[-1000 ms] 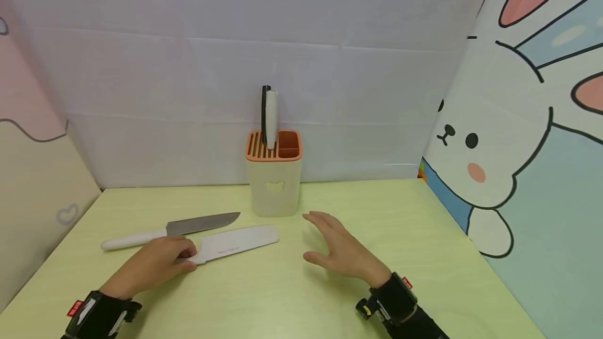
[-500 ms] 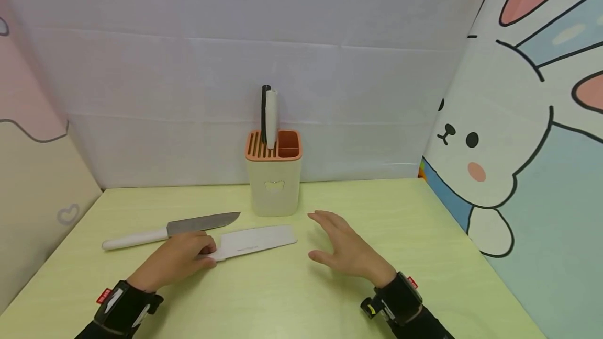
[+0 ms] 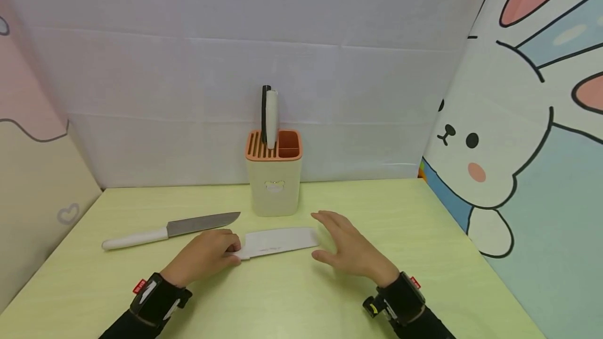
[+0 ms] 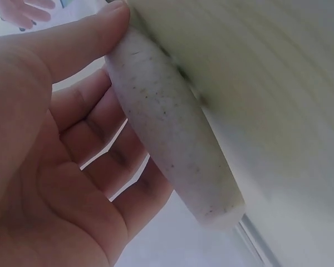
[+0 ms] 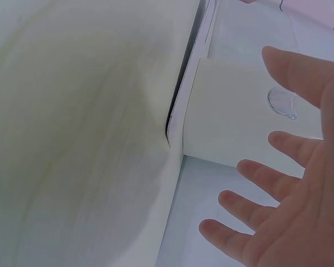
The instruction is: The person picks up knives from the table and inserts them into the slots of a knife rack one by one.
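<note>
My left hand pinches the white handle of a broad-bladed white kitchen knife between thumb and curled fingers. Low over the table, the knife points right, and its blunt tip is close to my right hand. That hand has its fingers spread and holds nothing. In the right wrist view, the blade shows nearly edge-on, apart from the fingers. A second kitchen knife, with a grey blade and white handle, lies on the table behind the left hand.
A cream knife holder with an orange slotted top stands at the back middle. A black handle and a white handle rise from its slots. White cloth backs the pale yellow table, and a rabbit-printed panel borders the right.
My left hand has carried the white knife to the right, its tip now near the right hand. The right hand has shifted slightly right. The grey-bladed knife has stayed put.
</note>
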The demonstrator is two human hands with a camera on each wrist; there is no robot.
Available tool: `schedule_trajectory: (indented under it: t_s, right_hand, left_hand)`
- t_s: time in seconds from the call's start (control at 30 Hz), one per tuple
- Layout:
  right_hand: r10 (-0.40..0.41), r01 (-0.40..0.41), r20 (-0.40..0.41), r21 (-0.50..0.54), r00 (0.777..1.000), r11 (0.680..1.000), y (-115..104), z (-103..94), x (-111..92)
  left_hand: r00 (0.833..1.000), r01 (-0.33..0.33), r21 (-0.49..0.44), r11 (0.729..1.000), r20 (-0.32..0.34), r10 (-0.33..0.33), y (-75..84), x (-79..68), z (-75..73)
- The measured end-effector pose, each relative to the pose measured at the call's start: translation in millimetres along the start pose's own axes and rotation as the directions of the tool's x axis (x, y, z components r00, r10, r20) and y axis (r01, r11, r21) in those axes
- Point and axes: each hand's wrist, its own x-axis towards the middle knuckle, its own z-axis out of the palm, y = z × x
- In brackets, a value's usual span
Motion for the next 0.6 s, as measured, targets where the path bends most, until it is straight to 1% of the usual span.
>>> schedule_trajectory:
  t_s: [0.13, 0.27, 0.43, 0.6]
  right_hand:
    - [0.002, -0.002, 0.0, -0.001, 1.0, 1.0, 0.1, -0.3, -0.1]
    - [0.002, -0.002, 0.0, -0.001, 1.0, 1.0, -0.2, -0.6, -0.1]
    - [-0.005, 0.005, 0.001, -0.002, 1.0, 1.0, -0.4, -0.7, 0.2]
    - [-0.01, 0.01, 0.002, -0.007, 1.0, 1.0, 0.0, -0.8, 0.8]
  left_hand:
    - [1.0, -0.02, -0.011, 1.0, 0.002, 0.02, 7.2, 8.0, 3.8]
    - [1.0, -0.022, -0.033, 0.999, 0.009, 0.022, 14.9, 13.8, 6.4]
    - [0.999, -0.033, -0.022, 0.999, 0.005, 0.033, 22.8, 20.7, 10.7]
    - [0.999, -0.03, -0.023, 0.999, 0.012, 0.031, 29.5, 29.3, 14.3]
